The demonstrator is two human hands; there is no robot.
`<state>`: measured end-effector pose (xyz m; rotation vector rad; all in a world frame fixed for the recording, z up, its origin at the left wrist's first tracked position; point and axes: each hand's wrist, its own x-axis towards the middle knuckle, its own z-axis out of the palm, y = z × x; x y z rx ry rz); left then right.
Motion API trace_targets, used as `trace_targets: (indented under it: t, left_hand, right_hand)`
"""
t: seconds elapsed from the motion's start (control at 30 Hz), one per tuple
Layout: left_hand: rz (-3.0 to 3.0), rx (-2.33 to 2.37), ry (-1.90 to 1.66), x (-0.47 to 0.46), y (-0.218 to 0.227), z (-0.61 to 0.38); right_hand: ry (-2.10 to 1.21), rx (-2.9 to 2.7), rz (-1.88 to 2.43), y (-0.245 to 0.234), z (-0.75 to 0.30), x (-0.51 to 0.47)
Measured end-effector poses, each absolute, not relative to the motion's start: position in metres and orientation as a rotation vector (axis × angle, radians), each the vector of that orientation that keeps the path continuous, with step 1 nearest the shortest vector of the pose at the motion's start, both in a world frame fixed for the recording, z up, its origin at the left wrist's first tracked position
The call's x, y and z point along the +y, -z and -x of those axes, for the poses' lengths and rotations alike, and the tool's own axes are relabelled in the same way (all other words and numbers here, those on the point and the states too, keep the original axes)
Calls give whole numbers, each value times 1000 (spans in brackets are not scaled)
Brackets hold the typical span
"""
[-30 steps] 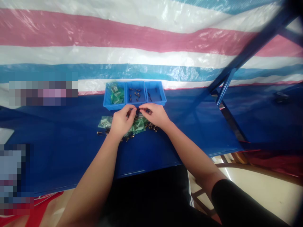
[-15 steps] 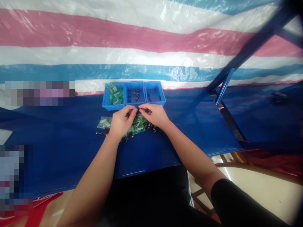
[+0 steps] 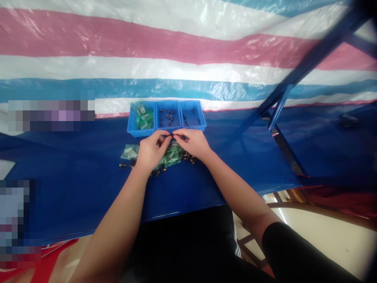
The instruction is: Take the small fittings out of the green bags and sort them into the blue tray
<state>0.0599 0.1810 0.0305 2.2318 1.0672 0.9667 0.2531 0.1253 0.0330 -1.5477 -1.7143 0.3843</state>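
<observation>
My left hand point(image 3: 152, 151) and my right hand point(image 3: 193, 142) meet fingertip to fingertip just in front of the blue bins. Both are closed in a pinch around something small and dark, too hidden to name. Under and between them lie green-tinted plastic packets point(image 3: 171, 158) with pale pieces inside. Another such packet point(image 3: 130, 151) is left of my left hand. Small brass-and-dark screw-like parts point(image 3: 188, 158) are scattered below my right hand, and one more screw-like part point(image 3: 123, 166) lies at the left.
Three joined blue bins stand behind my hands: the left bin point(image 3: 132, 124) holds green packets, the middle bin point(image 3: 161, 125) small metal parts, the right bin point(image 3: 193, 121) a few thin dark pieces. A blue metal frame point(image 3: 279, 108) rises at the right of the blue table point(image 3: 97, 177).
Both hands keep nearly the same place and pinch; their fingertips shift only slightly. Bins and packets stay put.
</observation>
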Motion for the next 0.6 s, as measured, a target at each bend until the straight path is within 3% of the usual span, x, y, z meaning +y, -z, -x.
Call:
trace_targets:
  t: [0.6]
  left_hand:
    - [-2227, 1061, -975, 182, -29, -60]
  right_hand:
    - [-364, -1703, 1528, -29, -255, 128]
